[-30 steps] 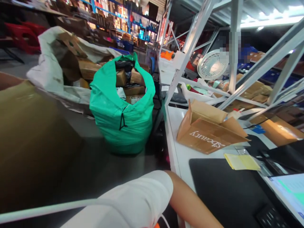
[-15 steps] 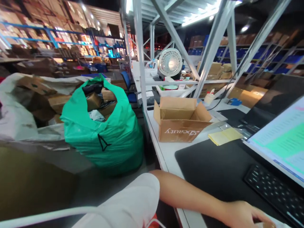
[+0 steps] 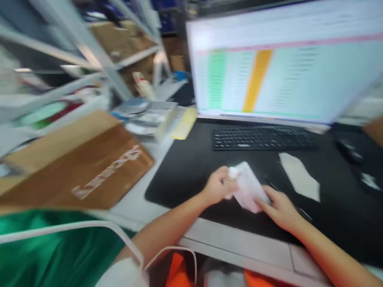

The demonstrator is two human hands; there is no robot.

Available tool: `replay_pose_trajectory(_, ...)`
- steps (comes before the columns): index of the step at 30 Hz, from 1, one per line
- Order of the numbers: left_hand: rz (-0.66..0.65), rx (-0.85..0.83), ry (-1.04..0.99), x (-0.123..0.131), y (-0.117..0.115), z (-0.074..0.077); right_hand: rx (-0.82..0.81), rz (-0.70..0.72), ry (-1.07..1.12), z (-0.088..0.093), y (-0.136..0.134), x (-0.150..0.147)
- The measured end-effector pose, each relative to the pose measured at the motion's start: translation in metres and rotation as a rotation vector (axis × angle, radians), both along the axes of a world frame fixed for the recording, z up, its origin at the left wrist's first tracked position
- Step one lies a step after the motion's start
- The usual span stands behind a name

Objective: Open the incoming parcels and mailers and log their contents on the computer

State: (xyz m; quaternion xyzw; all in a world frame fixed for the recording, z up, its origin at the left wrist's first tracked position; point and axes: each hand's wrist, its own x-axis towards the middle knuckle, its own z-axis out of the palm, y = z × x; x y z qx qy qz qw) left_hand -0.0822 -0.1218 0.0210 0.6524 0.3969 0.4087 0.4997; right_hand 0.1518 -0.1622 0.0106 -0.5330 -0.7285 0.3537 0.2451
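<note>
Over the black desk mat [image 3: 179, 171], my left hand [image 3: 218, 185] is closed round a small white-topped item [image 3: 233, 172], blurred, perhaps a small bottle. My right hand [image 3: 278, 205] pinches the lower right edge of a translucent white packet [image 3: 249, 187]. The packet lies between the two hands, its left side touching the left hand's fingers. To the right of the packet a piece of white paper [image 3: 301, 177] rests on the mat.
A monitor [image 3: 260, 71] stands behind a black keyboard [image 3: 263, 137], with a mouse [image 3: 348, 150] at right. Yellow notes [image 3: 184, 124] and a grey tray [image 3: 152, 117] are further left. An open cardboard box [image 3: 89, 167] sits on the left, above a green bag [image 3: 54, 247].
The view has swung right, from the bags and shelving to the monitor and mat. Both hands now show, with the packet between them; earlier only my left hand showed, at the bottom right.
</note>
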Motion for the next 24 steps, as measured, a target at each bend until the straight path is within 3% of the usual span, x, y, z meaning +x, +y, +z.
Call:
replay_pose_trajectory(3, 0.013, 0.105, 0.075, -0.003, 0.012, 0.000, 0.042, -0.063, 0.148, 0.005, -0.026, 0.013)
replay_pose_trajectory(8, 0.072, 0.276, 0.175, -0.010, 0.011, 0.001, 0.093, -0.029, 0.214, 0.017, -0.014, 0.013)
replay_pose_trajectory(13, -0.200, 0.178, 0.260, -0.013, 0.021, 0.000, 0.023, 0.108, 0.087, 0.031, -0.008, 0.023)
replay_pose_trajectory(15, -0.236, 0.154, 0.290, -0.012, 0.023, 0.000, 0.041, 0.109, 0.053, 0.034, -0.009, 0.024)
replay_pose_trajectory(17, -0.190, 0.180, 0.320, -0.011, 0.020, -0.001, 0.139, 0.098, 0.001, 0.036, -0.013, 0.022)
replay_pose_trajectory(21, -0.078, 0.377, 0.382, -0.008, 0.007, 0.001, 0.499, 0.092, -0.157, 0.040, -0.031, 0.007)
replay_pose_trajectory(24, 0.082, 0.511, 0.434, -0.007, 0.005, 0.009, 0.672, 0.007, -0.222, 0.042, -0.041, -0.003)
